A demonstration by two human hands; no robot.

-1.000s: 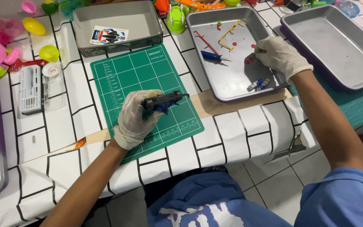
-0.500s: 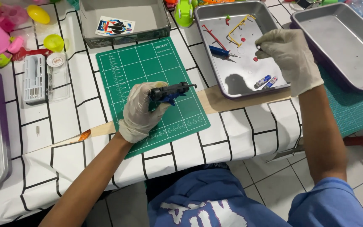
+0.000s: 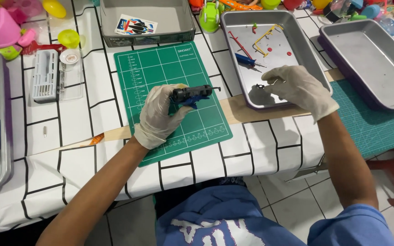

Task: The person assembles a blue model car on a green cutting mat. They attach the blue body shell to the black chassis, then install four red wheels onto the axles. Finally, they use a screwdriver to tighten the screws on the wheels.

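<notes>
Dark grey-and-blue plastic toy chassis point(image 3: 191, 94) sits clamped in the gloved left hand point(image 3: 160, 116), raised above the green cutting mat point(image 3: 169, 68); the gloved right hand point(image 3: 299, 86) pinches a tiny black part point(image 3: 260, 86) over the near edge of the silver metal tray point(image 3: 306, 50). Risk, likely: the loose pinch drops the part among the small red, yellow and blue pieces point(image 3: 256, 43) beyond the fingers. Part shape, chassis underside and right fingertips are hard to make out.

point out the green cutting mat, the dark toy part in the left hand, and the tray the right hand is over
green cutting mat point(image 3: 160, 68): head view, bare upper area.
dark toy part point(image 3: 192, 93): head view, its middle.
tray point(image 3: 229, 50): head view, left rim.
</notes>
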